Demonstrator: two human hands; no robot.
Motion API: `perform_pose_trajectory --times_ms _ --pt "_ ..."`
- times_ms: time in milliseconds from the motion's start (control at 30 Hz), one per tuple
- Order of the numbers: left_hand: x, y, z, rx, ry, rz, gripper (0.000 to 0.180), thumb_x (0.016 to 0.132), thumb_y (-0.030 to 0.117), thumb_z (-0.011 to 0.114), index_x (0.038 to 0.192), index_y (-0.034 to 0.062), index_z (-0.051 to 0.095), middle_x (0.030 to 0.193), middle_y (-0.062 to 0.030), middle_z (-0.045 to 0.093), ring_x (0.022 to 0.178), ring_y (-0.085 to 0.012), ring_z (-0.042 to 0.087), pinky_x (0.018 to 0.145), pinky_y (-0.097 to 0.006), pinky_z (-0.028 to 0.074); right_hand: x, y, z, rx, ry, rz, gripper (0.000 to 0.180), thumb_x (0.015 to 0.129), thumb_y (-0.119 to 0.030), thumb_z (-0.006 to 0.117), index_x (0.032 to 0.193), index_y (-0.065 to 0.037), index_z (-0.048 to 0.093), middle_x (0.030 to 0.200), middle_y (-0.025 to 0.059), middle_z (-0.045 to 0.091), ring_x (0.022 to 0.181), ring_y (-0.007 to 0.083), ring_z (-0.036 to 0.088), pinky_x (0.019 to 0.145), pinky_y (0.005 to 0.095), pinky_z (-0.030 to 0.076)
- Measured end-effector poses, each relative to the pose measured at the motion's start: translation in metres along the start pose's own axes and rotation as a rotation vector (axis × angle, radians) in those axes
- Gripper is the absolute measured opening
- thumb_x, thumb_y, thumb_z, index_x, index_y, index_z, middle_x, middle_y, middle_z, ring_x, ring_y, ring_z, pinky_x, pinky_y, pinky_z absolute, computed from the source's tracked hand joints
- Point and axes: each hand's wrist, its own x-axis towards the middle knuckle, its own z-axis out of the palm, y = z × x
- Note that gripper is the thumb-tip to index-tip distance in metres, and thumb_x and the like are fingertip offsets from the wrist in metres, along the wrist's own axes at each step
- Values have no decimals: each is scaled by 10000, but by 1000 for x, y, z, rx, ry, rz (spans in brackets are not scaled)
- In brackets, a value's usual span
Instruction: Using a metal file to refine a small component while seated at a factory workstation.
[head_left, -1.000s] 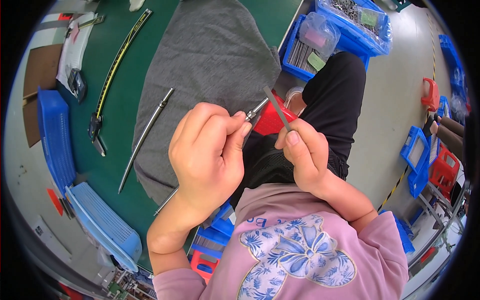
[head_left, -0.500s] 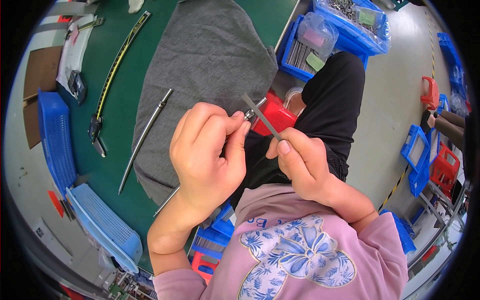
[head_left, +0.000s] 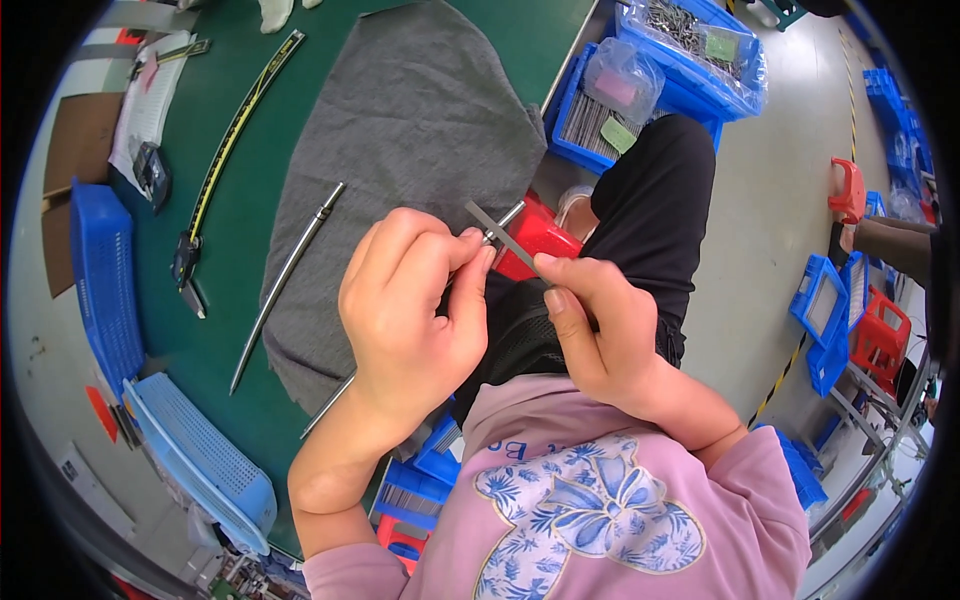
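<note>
Pinched between thumb and fingertips, a slim metal rod [head_left: 510, 215] runs through my left hand [head_left: 415, 310]. Its stepped end sticks out past the fingertips, and its long shaft comes out below by the wrist. My right hand [head_left: 605, 325] grips a thin, flat grey file [head_left: 503, 232] between thumb and forefinger. The file lies across the rod's end, just beyond my left fingertips; whether the two touch I cannot tell. A second, similar metal rod [head_left: 285, 285] rests to the left, partly on the grey cloth [head_left: 400, 120] and partly on the green table [head_left: 225, 340].
A caliper [head_left: 235, 150] lies on the table's left side. Blue baskets [head_left: 105, 280] line the left edge. At the upper right, blue bins [head_left: 560, 150] hold metal parts beside my knee. A red stool [head_left: 540, 240] is under the table's edge; another person's arm [head_left: 890, 245] shows far right.
My right hand has moved up and left, nearer the rod, and the file reaches further left across it. My left hand keeps its hold. The whole view has shifted slightly.
</note>
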Motion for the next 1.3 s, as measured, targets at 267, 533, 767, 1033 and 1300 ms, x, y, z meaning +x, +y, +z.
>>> perform_pose_trajectory --times_ms 267,533,767,1033,1300 --pt "0 -2 -1 2 14 0 176 662 -82 719 738 7 588 715 -91 535 608 -260 549 528 -341 423 4 4 -3 -290 19 -241 300 824 98 557 1119 66 600 716 115 636 574 187 638 524 256 495" --pt "6 0 2 24 -37 9 100 754 -57 686 771 2 607 736 -111 541 644 -250 545 574 -324 448 0 0 -2 -563 120 -274 288 743 -47 665 1031 -53 682 655 -6 585 468 102 541 382 262 414" --pt "-11 -20 -15 94 -51 16 98 821 -24 668 783 -45 581 785 -113 532 688 -243 535 605 -326 458 -5 8 27 -587 119 -412 412 725 -140 575 1091 45 604 614 19 437 435 161 509 442 306 419" --pt "3 -9 -16 105 -46 97 129 795 16 722 758 -50 617 741 -140 561 659 -291 547 615 -381 476 16 1 34 -444 95 -324 395 740 -156 578 1070 57 619 615 63 550 470 209 566 440 332 402" --pt "5 -12 -15 127 -43 94 131 794 18 731 752 -44 624 745 -129 568 660 -267 553 604 -361 477 24 9 39 -422 131 -337 389 730 -175 601 1061 26 630 583 52 537 473 212 572 436 340 410"
